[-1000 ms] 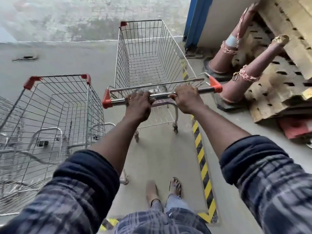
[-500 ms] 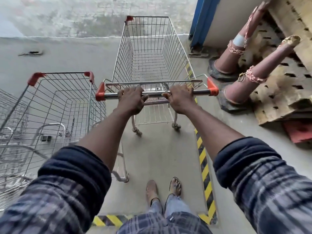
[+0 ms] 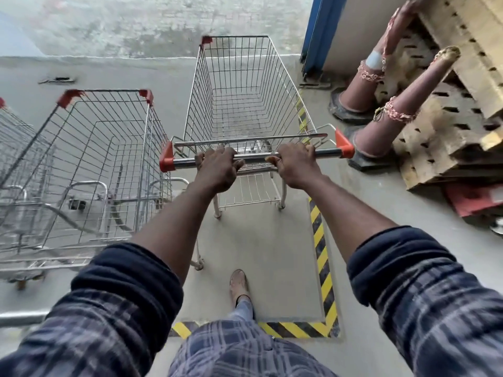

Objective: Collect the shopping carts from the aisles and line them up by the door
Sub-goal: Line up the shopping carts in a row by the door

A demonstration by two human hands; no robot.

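Observation:
An empty wire shopping cart (image 3: 239,91) with red corner caps stands straight ahead of me on the concrete floor. Both hands grip its chrome handle bar (image 3: 326,152): my left hand (image 3: 219,170) near the bar's left half, my right hand (image 3: 295,165) near its right half. A second empty cart (image 3: 98,164) is parked alongside on the left, its basket almost touching the handle's left red cap. Part of a third cart (image 3: 19,159) shows at the far left edge.
Yellow-black hazard tape (image 3: 322,257) marks a floor bay around my feet. Two leaning traffic cones (image 3: 402,110) and stacked wooden pallets (image 3: 462,104) crowd the right side. A blue door frame (image 3: 321,31) stands ahead right, a grey wall behind the carts.
The cart in my hands has rolled forward and straightened, drawing level beside the parked cart. My feet have stepped forward; one foot is now hidden.

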